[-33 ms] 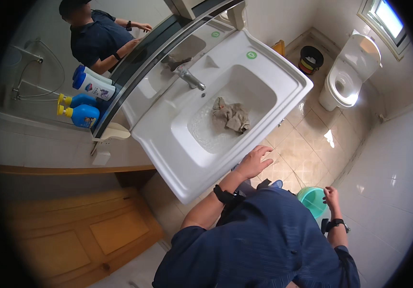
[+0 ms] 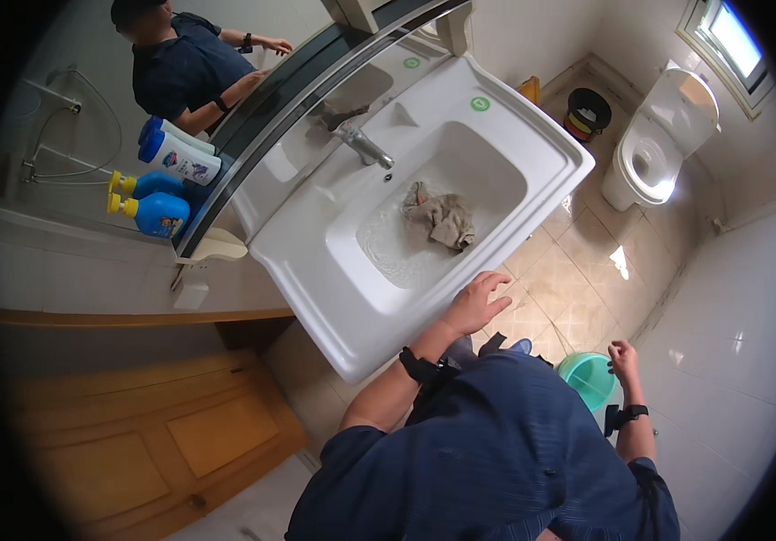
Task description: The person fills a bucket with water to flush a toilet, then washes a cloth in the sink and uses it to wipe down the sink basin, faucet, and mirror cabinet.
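Just off the front edge of the white washbasin (image 2: 302,288), my left hand (image 2: 478,302) hangs with its fingers apart and nothing in it. My right hand (image 2: 623,361) is out to the right, above the rim of a green bucket (image 2: 586,388). Its fingers are loosely curled, and I see nothing held in them. A crumpled grey-brown cloth (image 2: 444,221) lies in shallow water in the basin. The chrome tap (image 2: 365,146) stands behind it, at the back edge of the bowl.
A mirror (image 2: 81,135) rises at the left. By it stand a blue pump bottle (image 2: 160,215) and a white bottle with a blue cap (image 2: 179,160). A wooden panelled door (image 2: 225,433) is at lower left. Far right are a toilet (image 2: 649,167) and a black bin (image 2: 586,110).
The washbasin and its surroundings have shifted very slightly to the right in view. Both hands keep nearly the same pose, the right one a little higher.
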### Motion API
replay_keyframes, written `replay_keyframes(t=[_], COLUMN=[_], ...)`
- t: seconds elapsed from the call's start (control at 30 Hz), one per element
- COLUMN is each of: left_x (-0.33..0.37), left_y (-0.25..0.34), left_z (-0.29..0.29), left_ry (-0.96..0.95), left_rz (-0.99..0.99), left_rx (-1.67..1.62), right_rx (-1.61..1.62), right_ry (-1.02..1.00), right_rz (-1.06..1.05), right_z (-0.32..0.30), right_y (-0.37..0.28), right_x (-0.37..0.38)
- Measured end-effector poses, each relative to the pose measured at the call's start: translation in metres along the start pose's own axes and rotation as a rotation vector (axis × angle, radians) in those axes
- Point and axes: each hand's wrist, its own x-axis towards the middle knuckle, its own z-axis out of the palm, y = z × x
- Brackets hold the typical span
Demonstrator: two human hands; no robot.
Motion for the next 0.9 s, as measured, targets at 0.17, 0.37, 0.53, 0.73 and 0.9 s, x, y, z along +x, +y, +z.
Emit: replay_keyframes(t=[0.17,0.37,0.53,0.73,0.9], left_x=[-0.025,-0.025,-0.007,0.014,0.035], left_y=[-0.056,-0.153,-0.175,-0.191,-0.209], left_z=[-0.064,-0.112,-0.119,-0.115,-0.109], left_ry=[0.143,0.294,0.49,0.655,0.926], left_rz=[-0.068,-0.405,-0.459,-0.581,-0.726], left_rx=[-0.024,-0.225,-0.218,-0.14,-0.354], right_rx=[-0.129,-0.403,-0.741,-0.957,-0.957], right_ry=[-0.114,-0.34,-0.335,-0.544,-1.032], right_rz=[-0.463,-0.99,-0.927,-0.706,-1.01], right_z=[0.066,0.184,0.276,0.366,0.34], right_y=[-0.248,-0.44,-0.455,-0.439,-0.469], right_x=[-0.022,-0.028,0.095,0.098,0.082])
